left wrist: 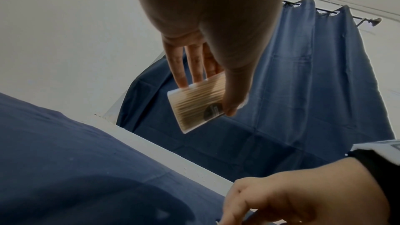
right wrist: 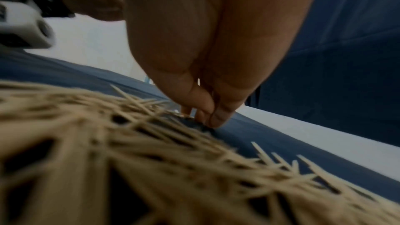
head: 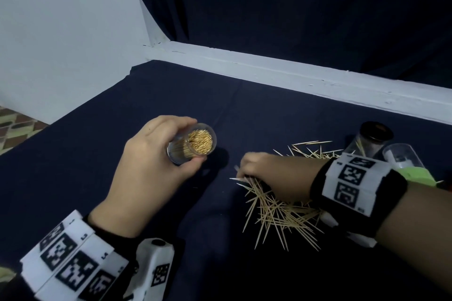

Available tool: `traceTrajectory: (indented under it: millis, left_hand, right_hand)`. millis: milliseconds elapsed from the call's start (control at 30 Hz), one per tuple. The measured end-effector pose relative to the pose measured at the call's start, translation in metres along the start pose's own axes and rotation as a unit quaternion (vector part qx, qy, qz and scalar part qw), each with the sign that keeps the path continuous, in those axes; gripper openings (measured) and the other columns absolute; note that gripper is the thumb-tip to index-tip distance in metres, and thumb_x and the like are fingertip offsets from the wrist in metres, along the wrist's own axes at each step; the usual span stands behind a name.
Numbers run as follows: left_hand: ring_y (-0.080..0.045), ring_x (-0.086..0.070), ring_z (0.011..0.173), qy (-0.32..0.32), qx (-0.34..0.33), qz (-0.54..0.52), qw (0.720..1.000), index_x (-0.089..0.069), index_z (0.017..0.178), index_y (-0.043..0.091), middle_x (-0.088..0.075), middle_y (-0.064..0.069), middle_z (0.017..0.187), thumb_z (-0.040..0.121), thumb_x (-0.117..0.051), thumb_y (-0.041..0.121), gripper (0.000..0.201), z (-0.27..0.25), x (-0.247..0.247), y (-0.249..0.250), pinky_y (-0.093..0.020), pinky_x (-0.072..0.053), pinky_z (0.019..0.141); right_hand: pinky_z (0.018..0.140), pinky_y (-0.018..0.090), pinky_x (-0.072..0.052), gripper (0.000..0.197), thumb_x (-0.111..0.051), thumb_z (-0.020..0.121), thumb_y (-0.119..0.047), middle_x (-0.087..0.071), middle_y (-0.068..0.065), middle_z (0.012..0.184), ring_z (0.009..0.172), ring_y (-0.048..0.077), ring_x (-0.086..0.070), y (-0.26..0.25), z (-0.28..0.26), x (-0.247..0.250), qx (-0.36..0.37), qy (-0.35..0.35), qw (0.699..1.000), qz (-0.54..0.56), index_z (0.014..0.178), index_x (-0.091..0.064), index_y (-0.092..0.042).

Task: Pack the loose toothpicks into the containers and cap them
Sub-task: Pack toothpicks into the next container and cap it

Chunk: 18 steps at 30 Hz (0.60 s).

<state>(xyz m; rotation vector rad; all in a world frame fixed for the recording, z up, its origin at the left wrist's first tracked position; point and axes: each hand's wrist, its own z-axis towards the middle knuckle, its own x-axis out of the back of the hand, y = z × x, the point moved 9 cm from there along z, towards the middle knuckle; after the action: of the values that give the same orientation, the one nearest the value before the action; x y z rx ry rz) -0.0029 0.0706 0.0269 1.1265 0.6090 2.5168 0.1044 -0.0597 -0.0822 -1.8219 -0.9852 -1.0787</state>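
A clear container [head: 192, 143], uncapped and packed with toothpicks, tilts above the dark blue cloth [head: 97, 154], gripped in the curled fingers and thumb of the left hand [head: 151, 166]. Just to its right, the loose toothpicks [head: 276, 212] lie scattered in a heap beneath the right hand [head: 271, 173], whose fingertips [right wrist: 207, 117] are bunched together, pinching at sticks on the pile's near edge. Behind that wrist stand a black-capped container [head: 371, 139] and an open clear one [head: 403, 156].
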Motion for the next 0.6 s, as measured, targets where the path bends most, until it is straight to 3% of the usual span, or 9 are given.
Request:
traceTrajectory:
  millis: [133, 233, 333, 400, 500, 600]
  left_hand:
    - [-0.007, -0.059, 0.096, 0.000, -0.002, 0.003, 1.000, -0.067, 0.108, 0.016, -0.063, 0.011, 0.104, 0.060, -0.088, 0.013, 0.053, 0.000, 0.001, 0.000, -0.027, -0.049, 0.086]
    - [-0.008, -0.059, 0.096, 0.001, -0.005, 0.001, 1.000, -0.067, 0.108, 0.016, -0.063, 0.010, 0.104, 0.061, -0.087, 0.014, 0.052, 0.000, 0.002, 0.001, -0.030, -0.050, 0.085]
    - [-0.009, -0.059, 0.096, 0.001, -0.005, -0.003, 1.000, -0.067, 0.108, 0.016, -0.064, 0.009, 0.104, 0.061, -0.087, 0.014, 0.051, 0.000, 0.001, 0.002, -0.032, -0.051, 0.084]
    - [-0.009, -0.059, 0.096, 0.000, -0.005, -0.004, 1.000, -0.067, 0.108, 0.016, -0.064, 0.009, 0.104, 0.061, -0.087, 0.014, 0.051, 0.000, 0.001, 0.002, -0.031, -0.050, 0.084]
    - [-0.008, -0.058, 0.096, -0.003, -0.008, -0.003, 1.000, -0.067, 0.108, 0.015, -0.064, 0.009, 0.104, 0.061, -0.087, 0.013, 0.052, -0.001, 0.000, 0.003, -0.030, -0.050, 0.085]
    - [-0.007, -0.058, 0.098, -0.006, -0.012, -0.002, 1.000, -0.067, 0.108, 0.015, -0.063, 0.009, 0.104, 0.062, -0.088, 0.013, 0.052, -0.001, -0.001, 0.005, -0.031, -0.050, 0.085]
  right_hand:
    - [0.086, 0.037, -0.049, 0.047, -0.058, 0.081, -0.002, -0.043, -0.019, 0.113, 0.105, 0.010, -0.053, -0.012, -0.016, 0.002, 0.046, -0.028, 0.997, -0.060, 0.111, -0.054, -0.037]
    - [0.092, 0.032, -0.045, 0.059, -0.056, 0.079, 0.004, -0.042, -0.022, 0.123, 0.119, 0.004, -0.042, -0.004, -0.031, 0.012, 0.036, -0.054, 0.991, -0.119, 0.120, -0.054, -0.038]
    - [0.096, 0.023, -0.040, 0.065, -0.050, 0.081, 0.005, -0.038, -0.025, 0.130, 0.123, -0.002, -0.034, -0.011, -0.047, 0.037, 0.060, 0.014, 0.990, -0.130, 0.128, -0.047, -0.041]
    - [0.101, 0.019, -0.034, 0.071, -0.047, 0.079, 0.004, -0.030, -0.022, 0.139, 0.129, 0.000, -0.027, -0.020, -0.056, 0.039, 0.091, 0.022, 0.982, -0.163, 0.133, -0.039, -0.041]
    - [0.110, 0.031, -0.027, 0.081, -0.055, 0.074, -0.006, -0.017, -0.009, 0.154, 0.142, 0.014, -0.019, -0.038, -0.067, 0.015, 0.158, -0.018, 0.961, -0.227, 0.141, -0.029, -0.042]
    - [0.108, 0.040, -0.031, 0.069, -0.053, 0.073, -0.024, -0.030, 0.000, 0.153, 0.139, 0.027, -0.032, -0.052, -0.076, -0.014, 0.240, -0.003, 0.917, -0.320, 0.138, -0.037, -0.042]
